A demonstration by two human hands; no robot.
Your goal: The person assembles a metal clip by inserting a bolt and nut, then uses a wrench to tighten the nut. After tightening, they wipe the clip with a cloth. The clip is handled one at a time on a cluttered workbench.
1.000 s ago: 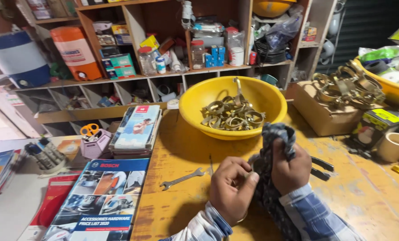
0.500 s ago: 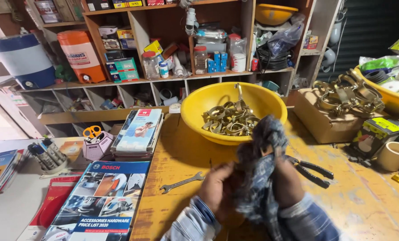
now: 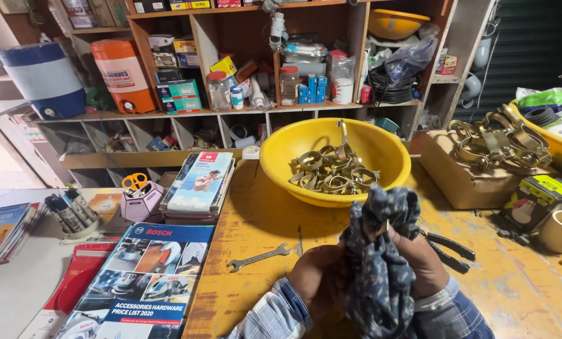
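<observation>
Both my hands are wrapped in a dark blue patterned cloth point(image 3: 381, 251) at the bottom centre, over a worn orange wooden table point(image 3: 256, 213). My left hand point(image 3: 318, 276) grips the cloth from the left side. My right hand point(image 3: 425, 263) grips it from the right, and a small metal piece peeks out of the folds between them. Just behind the cloth sits a yellow bowl point(image 3: 281, 157) holding several brass-coloured metal clamps point(image 3: 331, 172).
A small spanner point(image 3: 259, 257) lies left of my hands, black pliers point(image 3: 450, 248) to the right. Catalogues point(image 3: 143, 276) and a book stack point(image 3: 199, 185) lie at left. A cardboard box point(image 3: 463, 182) of larger clamps and a beige cup point(image 3: 560, 229) stand right. Shelves of goods fill the back.
My hands have drawn together and down toward me, bunching the cloth more tightly between them. The camera has shifted slightly; the bowl and tools stay put.
</observation>
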